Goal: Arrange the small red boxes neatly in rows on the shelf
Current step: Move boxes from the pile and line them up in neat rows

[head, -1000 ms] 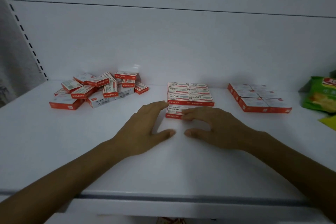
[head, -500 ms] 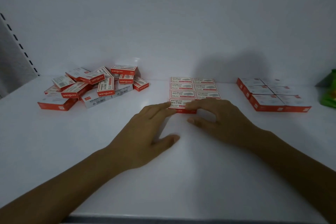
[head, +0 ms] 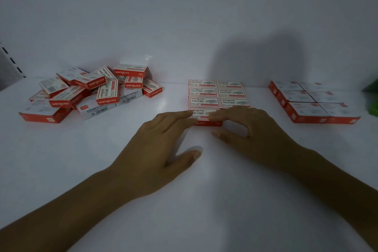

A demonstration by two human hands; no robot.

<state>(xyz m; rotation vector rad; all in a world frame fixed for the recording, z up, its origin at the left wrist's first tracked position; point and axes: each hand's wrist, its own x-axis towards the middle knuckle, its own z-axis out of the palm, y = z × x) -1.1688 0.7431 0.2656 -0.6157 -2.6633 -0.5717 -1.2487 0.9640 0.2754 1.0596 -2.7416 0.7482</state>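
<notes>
We've pushed the staple box [head: 201, 114] flush against the six-o'clock edge of the arranged block [head: 217, 93]. Our left hand [head: 155, 149] and right hand [head: 251, 135] press it, fingers uncurled. The nine-o'clock pile [head: 92, 92] awaits.

A green packet [head: 372, 100] is poking in at the right edge of the frame, mostly cut off. A white back wall [head: 184, 26] is filling the upper half, and a broad dark shadow [head: 259, 57] is falling across it right of centre. At the far left edge a grey upright [head: 8, 67] with dark slots is running diagonally. Toward the right, a block of larger white-topped boxes [head: 315, 100] with red sides is lying flat, edges touching.
</notes>
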